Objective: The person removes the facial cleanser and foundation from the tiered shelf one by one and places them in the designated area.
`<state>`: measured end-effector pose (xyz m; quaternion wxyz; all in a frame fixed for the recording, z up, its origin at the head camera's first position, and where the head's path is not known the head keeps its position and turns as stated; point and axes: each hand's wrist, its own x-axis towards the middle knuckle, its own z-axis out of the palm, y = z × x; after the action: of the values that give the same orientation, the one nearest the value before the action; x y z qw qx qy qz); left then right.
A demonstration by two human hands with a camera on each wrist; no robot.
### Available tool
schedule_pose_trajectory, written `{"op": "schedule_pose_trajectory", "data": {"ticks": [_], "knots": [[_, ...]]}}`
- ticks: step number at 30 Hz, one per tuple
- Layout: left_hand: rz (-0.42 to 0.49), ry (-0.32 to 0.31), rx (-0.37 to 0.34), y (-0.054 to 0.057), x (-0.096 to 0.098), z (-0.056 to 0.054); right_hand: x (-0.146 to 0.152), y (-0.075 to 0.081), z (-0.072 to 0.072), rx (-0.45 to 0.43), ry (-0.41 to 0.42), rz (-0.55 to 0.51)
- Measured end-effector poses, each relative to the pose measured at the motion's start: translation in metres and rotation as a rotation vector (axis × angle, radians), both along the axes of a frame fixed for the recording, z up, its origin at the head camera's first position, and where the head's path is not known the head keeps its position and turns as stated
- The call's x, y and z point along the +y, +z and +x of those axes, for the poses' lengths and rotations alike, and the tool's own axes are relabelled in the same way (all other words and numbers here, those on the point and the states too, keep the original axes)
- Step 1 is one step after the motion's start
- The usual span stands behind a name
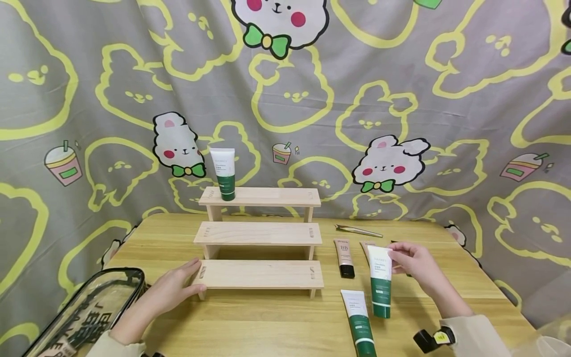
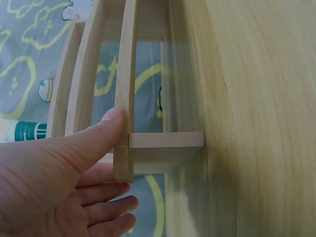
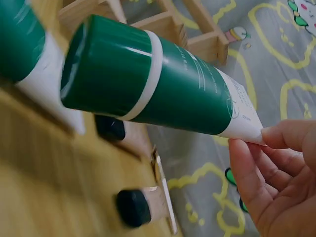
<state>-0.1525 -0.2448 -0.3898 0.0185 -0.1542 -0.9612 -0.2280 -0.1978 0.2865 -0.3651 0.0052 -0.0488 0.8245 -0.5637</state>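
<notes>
My right hand (image 1: 412, 263) pinches the white crimped end of a white-and-green cosmetic tube (image 1: 380, 282), held up with its green cap downward. In the right wrist view the thumb and forefinger (image 3: 247, 160) grip that end. A matching tube (image 1: 359, 322) lies on the table just left of it. My left hand (image 1: 171, 287) holds the left end of the lowest step of a three-step wooden display stand (image 1: 263, 275); its thumb (image 2: 106, 131) presses the board's front edge. Another such tube (image 1: 225, 173) stands cap down at the left of the top step.
A BB cream tube (image 1: 344, 258) lies right of the stand, with a similar tube (image 1: 368, 250) partly hidden beside it. Behind them is a slim pen-like item (image 1: 359, 231). A clear black-trimmed bag (image 1: 89, 307) sits at left. A patterned curtain (image 1: 308, 109) hangs behind the table.
</notes>
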Motion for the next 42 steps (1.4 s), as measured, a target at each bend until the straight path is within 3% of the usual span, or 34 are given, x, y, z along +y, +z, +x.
{"op": "schedule_pose_trajectory", "data": {"ticks": [12,28,42], "knots": [[-0.002,-0.007,0.006,0.001,0.000,0.000,0.025,-0.028,0.014,-0.170,0.193,0.039],[0.001,-0.008,0.001,0.000,0.000,0.000,0.041,-0.051,0.016,-0.339,0.326,0.030],[0.007,-0.010,-0.005,0.000,0.000,0.000,0.045,-0.060,0.013,-0.364,0.275,0.061]]}}
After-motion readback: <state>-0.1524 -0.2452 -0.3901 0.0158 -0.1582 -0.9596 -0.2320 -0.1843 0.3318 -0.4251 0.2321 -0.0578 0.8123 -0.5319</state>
